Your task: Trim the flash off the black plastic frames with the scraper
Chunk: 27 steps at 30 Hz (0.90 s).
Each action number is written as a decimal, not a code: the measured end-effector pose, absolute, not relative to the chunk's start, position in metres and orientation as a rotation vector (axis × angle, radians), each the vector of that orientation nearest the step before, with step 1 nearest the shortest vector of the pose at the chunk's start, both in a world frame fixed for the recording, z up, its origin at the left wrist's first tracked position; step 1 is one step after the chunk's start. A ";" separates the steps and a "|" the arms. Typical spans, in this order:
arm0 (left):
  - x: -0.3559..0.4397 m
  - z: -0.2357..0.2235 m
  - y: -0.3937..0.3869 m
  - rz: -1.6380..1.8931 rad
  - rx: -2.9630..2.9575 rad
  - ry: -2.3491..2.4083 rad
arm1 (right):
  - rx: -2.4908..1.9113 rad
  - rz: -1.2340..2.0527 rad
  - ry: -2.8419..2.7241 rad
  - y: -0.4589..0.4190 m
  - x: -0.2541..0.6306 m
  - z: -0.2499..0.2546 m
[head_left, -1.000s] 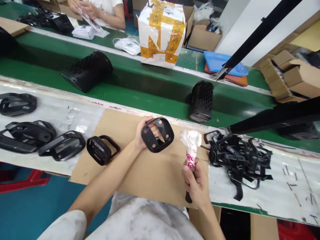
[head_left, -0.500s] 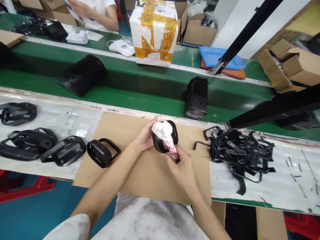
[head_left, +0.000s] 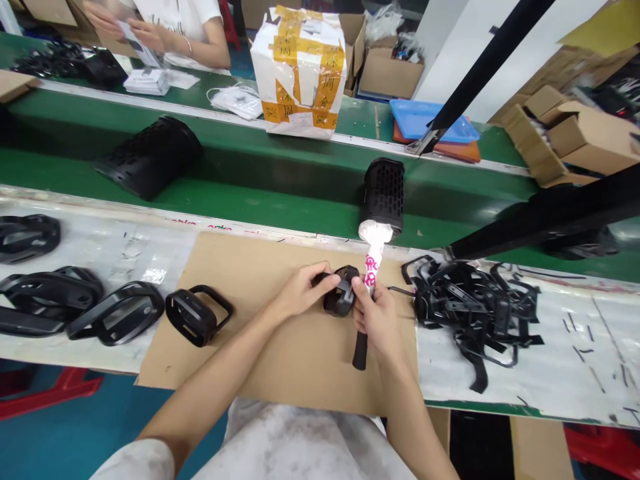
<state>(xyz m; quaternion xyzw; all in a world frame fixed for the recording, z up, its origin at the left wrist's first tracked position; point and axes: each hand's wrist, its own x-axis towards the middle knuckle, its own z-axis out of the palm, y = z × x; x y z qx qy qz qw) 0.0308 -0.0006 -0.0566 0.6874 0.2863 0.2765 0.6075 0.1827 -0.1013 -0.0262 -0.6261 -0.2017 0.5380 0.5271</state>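
Observation:
My left hand is closed on a black plastic frame part, held low over the cardboard sheet. My right hand grips a black-handled tool whose upper end is wrapped in white cloth with pink print; it stands upright beside the frame, and the fingers of this hand also touch the frame. A similar black frame lies on the cardboard to the left.
Several black frames lie at the left, and a tangle of black strips at the right. The green conveyor carries two perforated black housings. A taped white box and another person's hands are beyond it.
The cloth end had been pressed onto the frame half a second ago; now the tool stands upright beside it. The frame has been lowered and turned edge-on in my left hand.

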 end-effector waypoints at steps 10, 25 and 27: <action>0.034 -0.068 0.021 0.906 1.340 0.806 | -1.751 1.308 -0.906 -0.142 0.189 -0.056; 0.037 -0.063 0.016 0.879 1.393 0.792 | -1.843 1.307 -1.081 -0.147 0.194 -0.047; 0.037 -0.064 0.016 0.893 1.385 0.789 | -1.834 1.267 -1.001 -0.147 0.195 -0.044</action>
